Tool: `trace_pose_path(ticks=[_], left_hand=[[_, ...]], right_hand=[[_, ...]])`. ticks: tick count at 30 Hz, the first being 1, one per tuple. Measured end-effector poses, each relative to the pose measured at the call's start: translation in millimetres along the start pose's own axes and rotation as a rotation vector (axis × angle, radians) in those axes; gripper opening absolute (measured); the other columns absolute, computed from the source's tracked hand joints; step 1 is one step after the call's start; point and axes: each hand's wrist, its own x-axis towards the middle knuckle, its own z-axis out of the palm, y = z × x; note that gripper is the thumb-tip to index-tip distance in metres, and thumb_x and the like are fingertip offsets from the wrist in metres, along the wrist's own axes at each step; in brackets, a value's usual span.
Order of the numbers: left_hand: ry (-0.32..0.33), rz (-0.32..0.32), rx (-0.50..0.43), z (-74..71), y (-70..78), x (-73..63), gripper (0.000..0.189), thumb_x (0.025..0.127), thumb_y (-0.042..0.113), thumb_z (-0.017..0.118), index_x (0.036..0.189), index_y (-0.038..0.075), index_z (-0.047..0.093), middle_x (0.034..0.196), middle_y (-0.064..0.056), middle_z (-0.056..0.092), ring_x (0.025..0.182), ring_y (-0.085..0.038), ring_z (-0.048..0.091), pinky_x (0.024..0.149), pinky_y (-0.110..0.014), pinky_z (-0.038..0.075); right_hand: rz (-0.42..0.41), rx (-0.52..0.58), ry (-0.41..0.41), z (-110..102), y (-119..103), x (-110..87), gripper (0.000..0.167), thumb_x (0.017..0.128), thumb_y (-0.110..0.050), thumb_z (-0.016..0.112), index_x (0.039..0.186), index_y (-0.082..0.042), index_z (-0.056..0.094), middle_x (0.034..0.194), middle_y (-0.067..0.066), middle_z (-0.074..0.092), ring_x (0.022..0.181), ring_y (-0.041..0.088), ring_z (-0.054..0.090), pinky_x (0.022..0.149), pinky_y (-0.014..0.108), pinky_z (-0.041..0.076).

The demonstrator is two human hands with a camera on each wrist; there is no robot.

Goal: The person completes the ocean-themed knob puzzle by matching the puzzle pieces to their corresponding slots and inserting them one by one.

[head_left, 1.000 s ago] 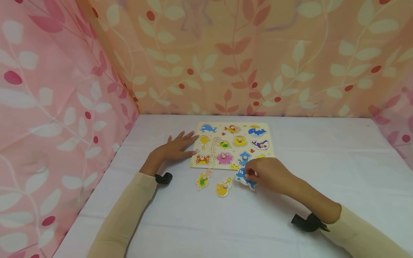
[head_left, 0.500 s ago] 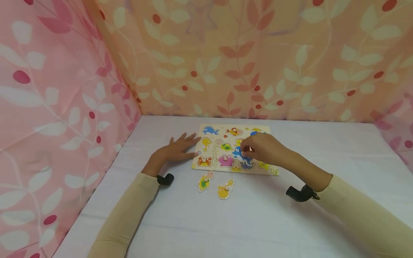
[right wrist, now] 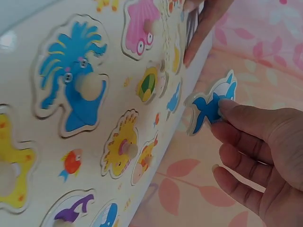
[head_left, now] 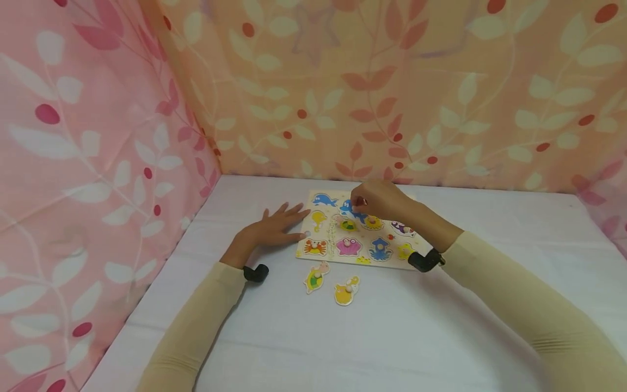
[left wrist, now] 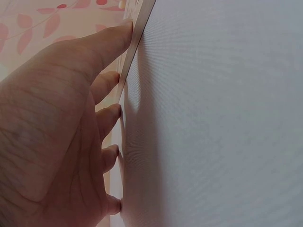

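My right hand (head_left: 384,204) pinches a blue dolphin puzzle piece (head_left: 346,208) and holds it over the far part of the wooden puzzle board (head_left: 363,238). In the right wrist view, thumb and fingers grip the dolphin, clear of the board's face. My left hand (head_left: 276,227) lies at the board's left edge, fingers spread. Seen from the left wrist, its fingertips touch the board's edge (left wrist: 135,42). A turtle piece (head_left: 316,276) and a yellow seahorse piece (head_left: 346,291) lie on the cloth in front of the board.
Knobbed pieces sit in the board, among them a crab (head_left: 315,247), a pink shell (head_left: 349,246) and a blue squid (head_left: 380,249). A whale picture (head_left: 325,200) without a knob is at the far left corner. Patterned cloth walls (head_left: 274,81) stand behind and left of the white table (head_left: 392,337).
My right hand has lifted the dolphin piece from near the board's front edge and carried it away from me and leftward over the board. The left hand stays at the board's edge.
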Motion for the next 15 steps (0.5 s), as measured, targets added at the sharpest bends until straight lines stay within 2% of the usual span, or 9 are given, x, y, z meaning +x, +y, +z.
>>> trace_pose_path(ticks=[10,15], left_hand=[[0.006,0.021,-0.006,-3.7,3.0,3.1,0.081,0.096,0.072,0.046,0.163,0.039,0.014,0.171,0.006,0.003,0.156,-0.035,-0.006,0.114,-0.074,-0.006],[0.003,0.009,0.005,-2.2,1.5,-1.3,0.082,0.095,0.072,0.046,0.163,0.038,0.016,0.171,0.004,0.006,0.156,-0.036,-0.005,0.113,-0.075,-0.005]], right_hand=[[0.028,-0.035,-0.022,11,15,48.3,0.01,0.092,-0.021,0.078,0.1,-0.015,0.077,0.089,-0.001,0.069,0.082,0.018,0.061,0.076,0.032,0.054],[-0.017,-0.033,0.013,20,17,68.1,0.009,0.092,-0.019,0.077,0.099,-0.013,0.075,0.089,0.0,0.068,0.083,0.019,0.059,0.081,0.033,0.053]])
